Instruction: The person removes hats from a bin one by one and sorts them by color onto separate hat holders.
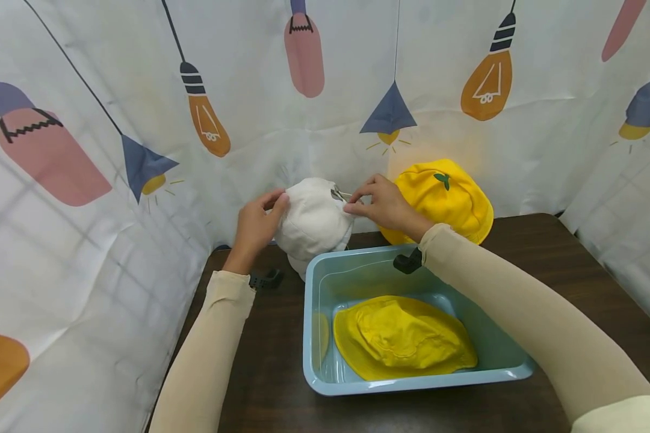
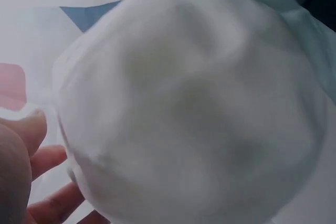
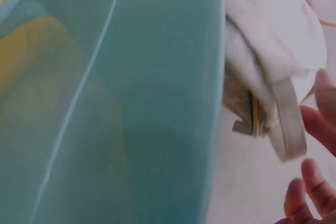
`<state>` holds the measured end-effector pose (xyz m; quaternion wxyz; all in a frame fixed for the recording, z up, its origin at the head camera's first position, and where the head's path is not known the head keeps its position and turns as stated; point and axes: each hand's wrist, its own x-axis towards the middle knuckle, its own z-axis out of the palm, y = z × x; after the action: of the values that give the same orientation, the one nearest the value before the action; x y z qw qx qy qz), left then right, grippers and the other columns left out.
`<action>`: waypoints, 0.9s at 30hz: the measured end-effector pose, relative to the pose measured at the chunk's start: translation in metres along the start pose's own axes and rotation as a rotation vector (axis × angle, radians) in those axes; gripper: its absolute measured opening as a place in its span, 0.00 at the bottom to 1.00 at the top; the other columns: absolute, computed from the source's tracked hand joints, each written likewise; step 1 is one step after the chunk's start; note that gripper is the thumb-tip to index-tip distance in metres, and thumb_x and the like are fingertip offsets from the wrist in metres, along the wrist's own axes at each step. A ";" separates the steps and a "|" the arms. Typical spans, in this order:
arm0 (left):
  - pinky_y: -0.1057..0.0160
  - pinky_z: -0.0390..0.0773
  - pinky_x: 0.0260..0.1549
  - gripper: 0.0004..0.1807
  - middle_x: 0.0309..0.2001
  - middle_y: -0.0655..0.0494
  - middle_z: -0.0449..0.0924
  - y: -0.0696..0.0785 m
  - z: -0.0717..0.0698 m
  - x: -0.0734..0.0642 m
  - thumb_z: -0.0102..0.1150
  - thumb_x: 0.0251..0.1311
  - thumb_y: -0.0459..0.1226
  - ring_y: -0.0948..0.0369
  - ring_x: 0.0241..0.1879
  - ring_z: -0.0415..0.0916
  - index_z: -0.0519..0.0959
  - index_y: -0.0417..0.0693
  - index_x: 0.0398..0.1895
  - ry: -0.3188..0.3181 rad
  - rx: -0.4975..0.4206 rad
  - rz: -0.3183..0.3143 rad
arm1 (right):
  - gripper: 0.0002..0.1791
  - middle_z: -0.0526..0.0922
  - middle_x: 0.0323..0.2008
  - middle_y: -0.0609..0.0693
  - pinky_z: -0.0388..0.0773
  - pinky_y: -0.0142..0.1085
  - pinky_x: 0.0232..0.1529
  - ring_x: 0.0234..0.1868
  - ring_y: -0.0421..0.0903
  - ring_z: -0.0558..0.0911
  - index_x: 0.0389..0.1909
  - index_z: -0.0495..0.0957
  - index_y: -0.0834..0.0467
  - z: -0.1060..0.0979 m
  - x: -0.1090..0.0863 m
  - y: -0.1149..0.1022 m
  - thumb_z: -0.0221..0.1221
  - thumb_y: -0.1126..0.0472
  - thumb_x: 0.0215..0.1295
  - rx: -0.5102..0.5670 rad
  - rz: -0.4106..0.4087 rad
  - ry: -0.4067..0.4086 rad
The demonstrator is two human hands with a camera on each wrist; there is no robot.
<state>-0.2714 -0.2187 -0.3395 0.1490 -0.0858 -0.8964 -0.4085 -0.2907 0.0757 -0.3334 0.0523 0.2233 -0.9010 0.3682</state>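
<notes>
A white cap (image 1: 314,218) stands near the back edge of the table, its rounded crown filling most of the left wrist view. At the crown's left side, my left hand (image 1: 258,221) holds it with thumb and fingertips, several fingers reaching behind the edge. My right hand (image 1: 384,204) pinches the cap's back edge by the adjustment opening, where a strap (image 3: 290,119) hangs in the right wrist view. A yellow hat (image 1: 446,198) with a green leaf mark is behind my right hand. Another yellow hat (image 1: 403,337) lies inside the light blue bin (image 1: 310,325).
The bin takes up the middle of the dark wooden table (image 1: 265,361), in front of the white cap, with my right forearm crossing its right side. White fabric (image 1: 352,54) printed with lamps and bulbs hangs behind the table and along both sides.
</notes>
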 end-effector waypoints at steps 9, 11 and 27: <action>0.42 0.77 0.61 0.26 0.66 0.43 0.76 0.005 0.002 0.004 0.55 0.74 0.51 0.44 0.64 0.76 0.74 0.56 0.71 -0.063 0.020 0.017 | 0.13 0.71 0.42 0.53 0.74 0.37 0.41 0.41 0.50 0.72 0.36 0.89 0.57 0.016 0.003 -0.016 0.73 0.50 0.61 0.033 -0.007 -0.001; 0.44 0.77 0.62 0.24 0.63 0.43 0.77 0.002 0.004 0.003 0.55 0.75 0.48 0.45 0.62 0.76 0.74 0.54 0.71 -0.039 0.024 0.027 | 0.13 0.71 0.42 0.54 0.73 0.37 0.41 0.41 0.50 0.72 0.36 0.89 0.58 0.018 0.003 -0.016 0.72 0.51 0.62 0.028 0.014 -0.005; 0.51 0.74 0.65 0.15 0.56 0.46 0.86 -0.012 0.017 -0.001 0.63 0.70 0.38 0.49 0.60 0.80 0.86 0.41 0.54 0.156 0.003 0.130 | 0.12 0.72 0.45 0.54 0.72 0.38 0.43 0.43 0.51 0.73 0.32 0.87 0.59 0.023 -0.001 -0.007 0.70 0.54 0.65 -0.009 0.020 0.031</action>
<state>-0.2768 -0.2139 -0.3588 0.2447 -0.1113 -0.8753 -0.4020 -0.2855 0.0560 -0.3455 0.0635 0.2085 -0.9039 0.3680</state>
